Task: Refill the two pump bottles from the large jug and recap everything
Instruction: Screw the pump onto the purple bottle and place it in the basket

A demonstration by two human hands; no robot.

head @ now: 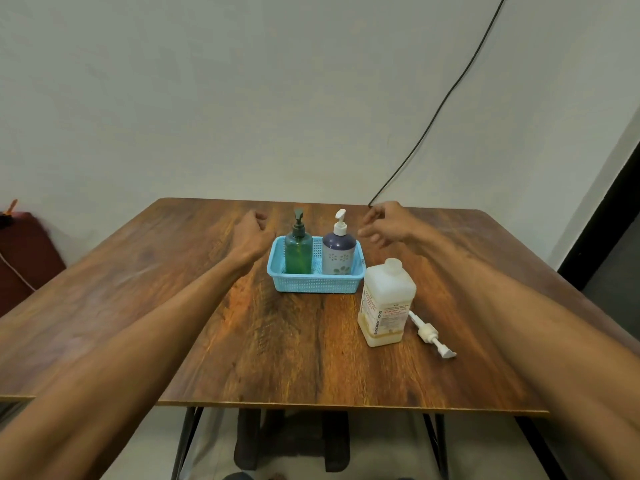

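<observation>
I see both arms stretched out over the wooden surface. The left hand hovers just left of the blue basket at the centre of the frame, its fingers curled in and holding nothing I can see. The right hand hangs above and right of the basket, fingers loosely spread and empty. In the basket the green pump bottle and the purple-and-white pump bottle stand upright side by side, pumps on. The large jug stands just right of the basket with its neck uncapped. Its white pump lies on the surface to its lower right.
</observation>
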